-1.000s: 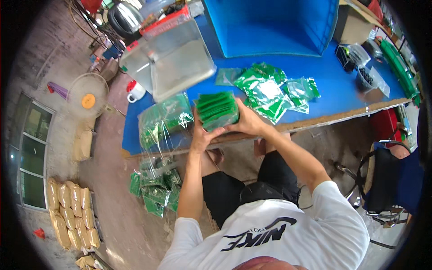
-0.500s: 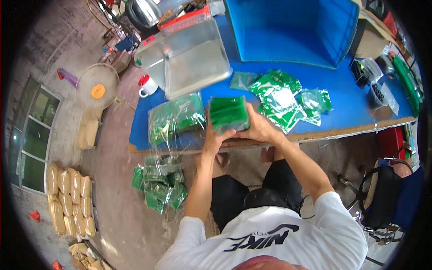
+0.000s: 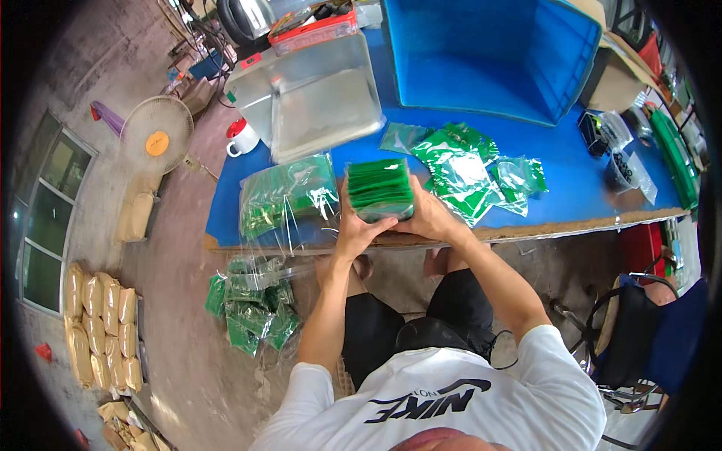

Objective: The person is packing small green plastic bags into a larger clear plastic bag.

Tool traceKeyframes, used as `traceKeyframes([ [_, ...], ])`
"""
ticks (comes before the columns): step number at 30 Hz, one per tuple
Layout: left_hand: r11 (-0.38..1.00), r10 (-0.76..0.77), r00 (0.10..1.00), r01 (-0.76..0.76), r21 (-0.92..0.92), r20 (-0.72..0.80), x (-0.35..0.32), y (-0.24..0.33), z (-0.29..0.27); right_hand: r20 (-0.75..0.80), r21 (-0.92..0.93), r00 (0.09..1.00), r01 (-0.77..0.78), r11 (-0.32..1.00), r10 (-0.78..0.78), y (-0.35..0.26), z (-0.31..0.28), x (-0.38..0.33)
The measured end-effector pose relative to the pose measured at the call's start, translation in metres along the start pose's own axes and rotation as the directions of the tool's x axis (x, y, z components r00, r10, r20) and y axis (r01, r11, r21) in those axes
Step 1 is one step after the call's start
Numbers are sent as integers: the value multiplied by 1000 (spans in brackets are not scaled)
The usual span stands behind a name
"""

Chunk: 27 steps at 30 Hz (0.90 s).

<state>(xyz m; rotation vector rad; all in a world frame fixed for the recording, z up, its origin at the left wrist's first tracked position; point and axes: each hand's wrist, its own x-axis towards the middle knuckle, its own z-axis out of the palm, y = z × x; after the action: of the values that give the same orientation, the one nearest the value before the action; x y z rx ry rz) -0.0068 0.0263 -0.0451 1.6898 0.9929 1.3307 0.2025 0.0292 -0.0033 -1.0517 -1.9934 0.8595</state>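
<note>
Bagged packets (image 3: 286,194) lie left on table (image 3: 583,189), left hand (image 3: 356,233) and right hand (image 3: 433,216) have fingers grasping green packet stack (image 3: 380,185) at table's front edge, grip unchanged since a second ago, so still held, loose packets (image 3: 462,169) right.

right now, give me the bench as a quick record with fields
held: green stack, between left hand and right hand
resting on table: cannot tell
surface: blue table
left of stack: clear bag with green contents
right of stack: loose green packets
far side: blue crate, open side toward the person
far left: clear bin, white mug beside it
floor, left: more green packets
</note>
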Motion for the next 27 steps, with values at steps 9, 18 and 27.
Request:
traceKeyframes([
  [9, 939, -55, 997, 69, -338, 51, 4, 22, 11, -75, -35, 994, 80, 996, -82, 23, 10, 4],
  [18, 990, 67, 998, -68, 125, 11, 2, 2, 0, -112, -255, 987, 87, 963, -119, 19, 13, -1],
  [27, 988, -152, 971, 143, 59, 184, 0, 55, 2, -19, -176, 999, 25, 984, -29, 8, 4, -17],
])
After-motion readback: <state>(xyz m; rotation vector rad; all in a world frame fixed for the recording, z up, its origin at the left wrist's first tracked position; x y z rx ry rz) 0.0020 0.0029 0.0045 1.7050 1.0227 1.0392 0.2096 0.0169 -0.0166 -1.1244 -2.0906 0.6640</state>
